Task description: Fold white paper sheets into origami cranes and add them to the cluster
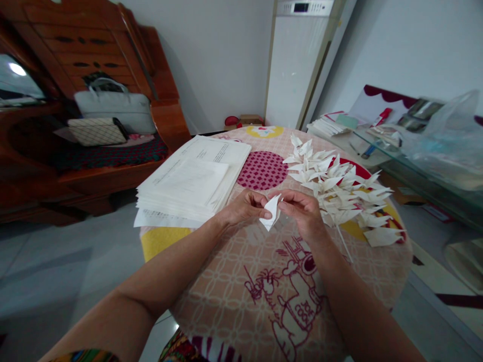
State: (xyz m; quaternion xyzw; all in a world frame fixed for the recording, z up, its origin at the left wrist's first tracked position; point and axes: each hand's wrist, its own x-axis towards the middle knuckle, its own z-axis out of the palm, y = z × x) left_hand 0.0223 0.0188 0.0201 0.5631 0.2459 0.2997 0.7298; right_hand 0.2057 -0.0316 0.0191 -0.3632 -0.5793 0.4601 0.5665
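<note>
Between my two hands, over the middle of the round table, is a small piece of folded white paper (271, 213), diamond-shaped with pointed ends. My left hand (247, 206) pinches its left side, thumb on the near face. The thumb and fingers of my right hand (303, 208) close on its upper right edge. To the right lies a heap of several folded paper cranes (328, 176), white and pointed. On the left stands a thick stack of printed paper (181, 176), with a smaller blank sheet (196, 182) on top.
A patterned cloth (226, 281) covers the round table. At the right is a glass-topped stand (411, 171) with papers, a red marker (383, 116) and a plastic bag (445, 141). A wooden bench (162, 95) holding a grey handbag (124, 110) stands at the left.
</note>
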